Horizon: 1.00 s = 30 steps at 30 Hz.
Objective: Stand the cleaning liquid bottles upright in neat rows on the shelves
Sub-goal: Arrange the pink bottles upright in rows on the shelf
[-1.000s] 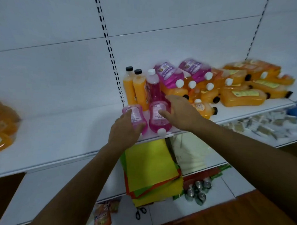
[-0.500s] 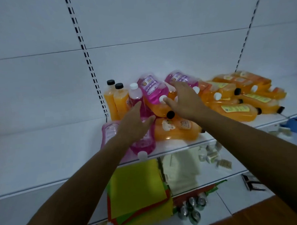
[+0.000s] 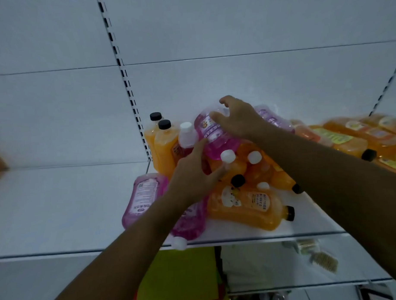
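A pink bottle point(image 3: 211, 138) with a white cap lies tilted on top of a heap of orange bottles point(image 3: 246, 206). My right hand point(image 3: 238, 120) grips its far bottom end from above, fingers curved round it. My left hand point(image 3: 193, 175) touches the same bottle near the neck, thumb against its side and fingers stretched beneath. Two orange bottles point(image 3: 164, 148) with black caps and one white-capped pink bottle point(image 3: 186, 138) stand upright at the back by the slotted post. Two more pink bottles lie flat at the front, one point(image 3: 142, 196) left of my left forearm, the other point(image 3: 189, 225) under it.
The white shelf point(image 3: 60, 210) stretches bare to the left. More orange bottles point(image 3: 349, 140) lie in a pile at the right. The front pink bottle's cap point(image 3: 179, 242) hangs over the shelf edge. Yellow and green sheets point(image 3: 179, 278) sit on the shelf below.
Both hands left the two front pink bottles and rose to the heap. My right hand now grips the top pink bottle and my left hand has come against it. The view moved closer.
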{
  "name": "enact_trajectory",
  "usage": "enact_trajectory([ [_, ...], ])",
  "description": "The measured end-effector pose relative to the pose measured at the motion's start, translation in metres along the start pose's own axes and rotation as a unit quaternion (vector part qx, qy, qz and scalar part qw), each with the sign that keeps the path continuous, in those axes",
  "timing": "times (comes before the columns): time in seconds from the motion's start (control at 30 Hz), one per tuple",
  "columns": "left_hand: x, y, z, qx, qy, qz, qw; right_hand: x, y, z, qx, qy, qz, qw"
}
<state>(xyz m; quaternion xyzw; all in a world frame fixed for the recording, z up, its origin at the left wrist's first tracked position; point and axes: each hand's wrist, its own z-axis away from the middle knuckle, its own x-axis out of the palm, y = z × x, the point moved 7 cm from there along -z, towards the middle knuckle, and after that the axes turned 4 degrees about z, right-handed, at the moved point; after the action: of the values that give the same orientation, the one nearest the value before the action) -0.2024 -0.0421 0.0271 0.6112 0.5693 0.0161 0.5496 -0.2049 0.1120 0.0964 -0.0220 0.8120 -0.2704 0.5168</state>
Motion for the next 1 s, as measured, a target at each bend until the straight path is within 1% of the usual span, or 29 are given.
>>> enact_trajectory([
  [0.1,0.004,-0.002,-0.002,0.007,-0.008,-0.009,1.0,0.008,-0.001,-0.013,0.009,-0.015,-0.005,1.0],
  [0.27,0.005,-0.006,-0.006,0.005,0.0,-0.006,1.0,0.017,0.002,-0.027,0.021,-0.044,-0.003,0.999],
  [0.43,0.004,-0.011,-0.012,0.01,0.011,0.0,1.0,0.019,0.001,-0.033,0.014,-0.065,0.008,0.998],
  [0.63,-0.001,-0.016,-0.014,0.013,0.06,0.072,0.996,0.008,0.001,-0.031,0.014,-0.025,-0.004,1.0],
  [0.77,0.0,-0.006,-0.017,0.05,0.069,0.109,0.99,-0.007,0.002,-0.029,0.013,-0.003,-0.012,1.0],
  [1.0,0.011,0.023,-0.026,0.09,0.061,0.173,0.979,-0.055,0.024,-0.004,0.081,0.079,-0.086,0.99],
])
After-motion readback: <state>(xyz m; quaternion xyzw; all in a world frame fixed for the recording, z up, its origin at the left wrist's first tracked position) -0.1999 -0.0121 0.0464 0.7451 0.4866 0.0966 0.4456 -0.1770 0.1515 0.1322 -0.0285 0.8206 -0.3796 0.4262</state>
